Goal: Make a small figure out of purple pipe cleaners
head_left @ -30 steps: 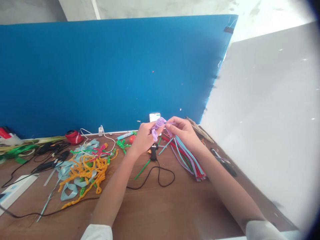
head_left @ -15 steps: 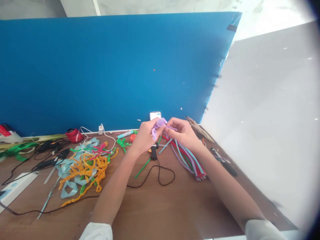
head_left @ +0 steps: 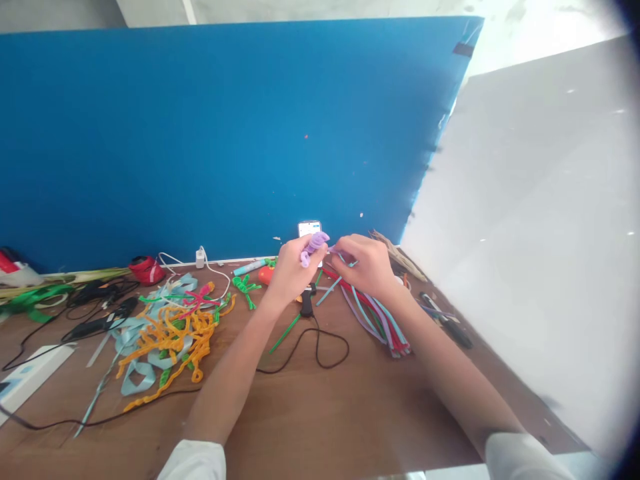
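Note:
A coiled lilac pipe cleaner (head_left: pixel 315 245) is pinched in my left hand (head_left: pixel 291 272), its loops showing above the fingers. My right hand (head_left: pixel 367 267) is closed on a strand of the same lilac pipe cleaner, to the right of the coil. Below my right hand lies a bundle of pipe cleaners (head_left: pixel 380 317) in red, purple, light blue and green. A black glue gun (head_left: pixel 307 303) with a cable rests under the hands. Behind them a phone (head_left: pixel 309 228) leans at the blue panel, its screen lit.
To the left lies a heap of orange pipe cleaners (head_left: pixel 187 330) with light blue ribbon (head_left: pixel 137 379). A green pipe-cleaner figure (head_left: pixel 246 288) and a light blue marker (head_left: pixel 249 267) are near the panel. A white power strip (head_left: pixel 35 377) sits far left; dark-handled tools (head_left: pixel 453 328) lie right.
My left hand has tilted the lilac coil slightly. My right hand has turned, with its back more toward me and its fingers lower at the strand.

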Available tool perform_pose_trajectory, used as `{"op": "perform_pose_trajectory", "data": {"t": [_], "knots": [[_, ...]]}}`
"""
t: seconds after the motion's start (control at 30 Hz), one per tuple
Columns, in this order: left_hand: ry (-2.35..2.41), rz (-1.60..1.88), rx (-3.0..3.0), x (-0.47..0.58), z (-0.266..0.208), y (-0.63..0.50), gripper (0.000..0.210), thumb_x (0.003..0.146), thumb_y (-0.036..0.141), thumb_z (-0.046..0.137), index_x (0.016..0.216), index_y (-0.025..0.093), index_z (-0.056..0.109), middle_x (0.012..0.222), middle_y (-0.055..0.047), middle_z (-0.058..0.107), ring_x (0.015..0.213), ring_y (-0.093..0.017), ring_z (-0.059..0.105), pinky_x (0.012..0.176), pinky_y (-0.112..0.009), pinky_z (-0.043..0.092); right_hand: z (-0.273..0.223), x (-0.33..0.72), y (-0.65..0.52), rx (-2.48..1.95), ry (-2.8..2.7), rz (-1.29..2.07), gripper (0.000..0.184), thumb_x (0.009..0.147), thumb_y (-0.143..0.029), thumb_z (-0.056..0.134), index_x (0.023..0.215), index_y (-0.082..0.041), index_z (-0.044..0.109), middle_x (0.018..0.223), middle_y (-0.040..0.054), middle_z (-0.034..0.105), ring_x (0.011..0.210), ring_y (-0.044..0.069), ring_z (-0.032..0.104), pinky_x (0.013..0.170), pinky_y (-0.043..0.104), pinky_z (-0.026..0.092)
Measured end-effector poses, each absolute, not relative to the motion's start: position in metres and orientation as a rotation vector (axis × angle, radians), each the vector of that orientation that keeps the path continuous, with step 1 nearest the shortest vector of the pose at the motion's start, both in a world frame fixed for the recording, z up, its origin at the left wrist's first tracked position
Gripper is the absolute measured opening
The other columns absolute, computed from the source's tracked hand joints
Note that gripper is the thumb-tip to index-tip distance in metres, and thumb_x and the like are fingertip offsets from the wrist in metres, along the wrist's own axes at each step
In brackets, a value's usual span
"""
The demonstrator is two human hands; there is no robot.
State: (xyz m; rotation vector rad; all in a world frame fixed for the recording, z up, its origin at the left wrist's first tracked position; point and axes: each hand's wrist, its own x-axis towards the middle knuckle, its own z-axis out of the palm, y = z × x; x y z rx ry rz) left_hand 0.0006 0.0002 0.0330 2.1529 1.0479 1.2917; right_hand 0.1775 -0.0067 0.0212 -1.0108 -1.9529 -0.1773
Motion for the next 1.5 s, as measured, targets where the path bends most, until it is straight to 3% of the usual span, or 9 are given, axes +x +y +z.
{"op": "perform_pose_trajectory", "data": {"t": [0.17,0.3,0.43,0.77,0.9,1.0,1.17,1.3,1.5], "knots": [[0.957,1.317,2.149,0.003,0.033,-0.002,0.027,0.095,0.038,0.055,0.079,0.017,0.059,0.064,0.002,0.052,0.060,-0.012,0.045,0.058,-0.025,0.033,0.035,0.188,-0.010,-0.937,-1.730,0.820,0.018,0.088,-0.027,0.056,0.079,-0.017,0.068,0.066,0.0017,0.068,0.056,0.012,0.053,0.057,0.027,0.040],[0.922,1.278,2.166,0.003,0.030,0.000,0.025,0.095,0.039,0.055,0.084,0.017,0.060,0.065,0.001,0.054,0.060,-0.012,0.047,0.059,-0.025,0.035,0.037,0.196,-0.007,-0.843,-1.607,1.045,0.034,0.093,-0.046,0.057,0.080,-0.017,0.070,0.072,0.0036,0.071,0.055,0.011,0.054,0.055,0.026,0.040],[0.885,1.271,2.220,0.001,0.031,0.000,0.024,0.095,0.037,0.056,0.084,0.016,0.060,0.068,0.001,0.055,0.060,-0.010,0.046,0.058,-0.024,0.034,0.036,0.197,-0.006,-0.810,-1.631,1.118,0.030,0.090,-0.046,0.065,0.084,-0.018,0.071,0.078,0.0023,0.071,0.057,0.009,0.054,0.055,0.025,0.039],[0.867,1.282,2.186,0.000,0.033,-0.002,0.028,0.091,0.036,0.061,0.072,0.016,0.055,0.061,0.003,0.052,0.057,-0.009,0.043,0.055,-0.023,0.031,0.036,0.189,-0.014,-0.815,-1.781,0.705,0.017,0.088,-0.034,0.068,0.085,-0.017,0.073,0.081,0.0035,0.072,0.072,0.014,0.062,0.065,0.028,0.047],[0.783,1.235,1.851,0.002,0.034,-0.005,0.029,0.087,0.040,0.066,0.073,0.017,0.056,0.055,0.004,0.047,0.050,-0.008,0.039,0.048,-0.022,0.027,0.034,0.187,-0.016,-0.718,-1.920,0.193,0.013,0.093,-0.023,0.060,0.090,-0.019,0.072,0.078,0.0024,0.070,0.065,0.012,0.059,0.057,0.026,0.044],[0.657,1.163,1.479,0.002,0.040,-0.013,0.025,0.085,0.035,0.069,0.074,0.017,0.055,0.048,0.009,0.034,0.041,-0.004,0.025,0.042,-0.022,0.017,0.033,0.185,-0.023,-0.601,-1.971,-0.288,0.017,0.095,-0.016,0.055,0.101,-0.021,0.070,0.086,0.0046,0.072,0.072,0.014,0.062,0.063,0.028,0.046],[0.469,1.015,1.174,0.003,0.050,-0.027,0.037,0.083,0.024,0.069,0.061,0.017,0.040,0.049,0.009,0.028,0.038,-0.001,0.018,0.038,-0.019,0.013,0.036,0.187,-0.036,-0.596,-2.008,-0.909,0.022,0.093,-0.010,0.058,0.111,-0.020,0.065,0.087,0.0046,0.073,0.068,0.015,0.061,0.060,0.031,0.042],[0.477,1.002,1.110,0.007,0.048,-0.027,0.033,0.082,0.025,0.069,0.064,0.017,0.043,0.052,0.010,0.028,0.039,-0.001,0.017,0.038,-0.019,0.014,0.038,0.187,-0.036,-0.572,-2.011,-0.847,0.020,0.093,-0.009,0.056,0.107,-0.020,0.065,0.087,0.0046,0.071,0.071,0.014,0.061,0.061,0.030,0.043],[0.730,1.334,1.652,0.008,0.039,-0.016,0.027,0.088,0.039,0.067,0.076,0.018,0.056,0.055,0.006,0.043,0.047,-0.006,0.035,0.045,-0.022,0.026,0.038,0.177,-0.033,-0.790,-1.819,-0.097,0.013,0.095,-0.017,0.051,0.099,-0.022,0.063,0.084,0.0017,0.068,0.068,0.012,0.059,0.060,0.027,0.044]]}}
